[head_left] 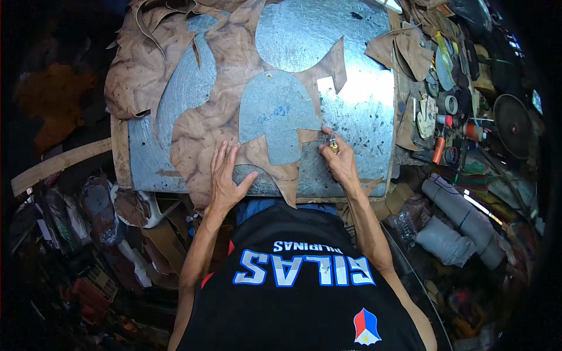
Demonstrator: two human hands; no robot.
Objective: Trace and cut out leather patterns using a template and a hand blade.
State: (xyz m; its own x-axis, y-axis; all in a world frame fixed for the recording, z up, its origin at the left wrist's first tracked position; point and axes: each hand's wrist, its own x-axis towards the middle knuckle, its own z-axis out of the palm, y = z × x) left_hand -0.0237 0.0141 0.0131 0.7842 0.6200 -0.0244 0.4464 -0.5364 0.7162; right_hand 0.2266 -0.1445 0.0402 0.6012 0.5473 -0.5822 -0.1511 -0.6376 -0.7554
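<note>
Left hand (225, 178) spread on brown leather hide (196, 137); right hand (341, 162) gripping small brass-coloured tool (334, 147). Grey template (278, 108), blue-marked, ahead between hands. Metal-topped counter (369, 128) beneath.

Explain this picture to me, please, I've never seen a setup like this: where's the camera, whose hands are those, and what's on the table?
There's no machine here, just a person working bare-handed. The single picture comes from a wide fisheye camera on that person's head, looking down, so straight edges bend near the rim.

The tabletop has a grey, metallic-looking surface. Across it lies a brown, leather-like sheet with irregular edges. On that sheet is a flat grey template, rounded at the far end, with a narrower stem toward the person.

The left hand is spread on the sheet, left of the stem. The right hand has a small tool in its grip, partly brass-coloured; its exact kind is hard to tell.
</note>
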